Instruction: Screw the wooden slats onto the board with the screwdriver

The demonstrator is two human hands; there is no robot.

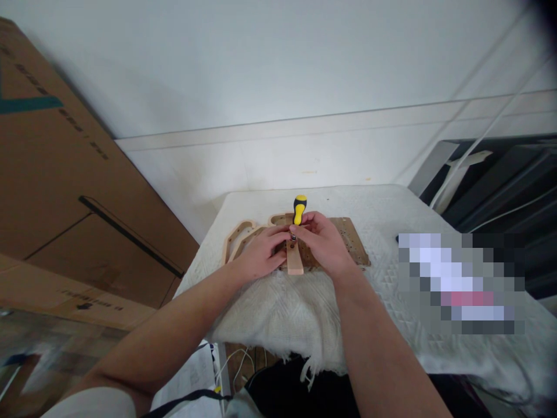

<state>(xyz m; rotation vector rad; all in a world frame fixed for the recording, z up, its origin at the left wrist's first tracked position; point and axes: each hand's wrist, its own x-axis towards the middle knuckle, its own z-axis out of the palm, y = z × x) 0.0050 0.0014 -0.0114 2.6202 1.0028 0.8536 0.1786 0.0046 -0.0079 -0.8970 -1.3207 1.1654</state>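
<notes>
A short screwdriver [299, 209] with a yellow and black handle stands upright over a small pale wooden block [295, 259]. My right hand [322, 241] is closed round the screwdriver's lower part. My left hand [261, 252] rests beside it with curled fingers, its fingertips pinching at the screwdriver's tip on top of the block. Both hands lie on a brown wooden board [354, 244] drilled with rows of small holes. Curved wooden frame pieces [237, 233] lie to the left of the board.
The work sits on a table covered by a white textured cloth [383, 209]. Large cardboard boxes [65, 191] lean at the left. A dark rack with white cables [500, 186] stands at the right. A white wall is behind.
</notes>
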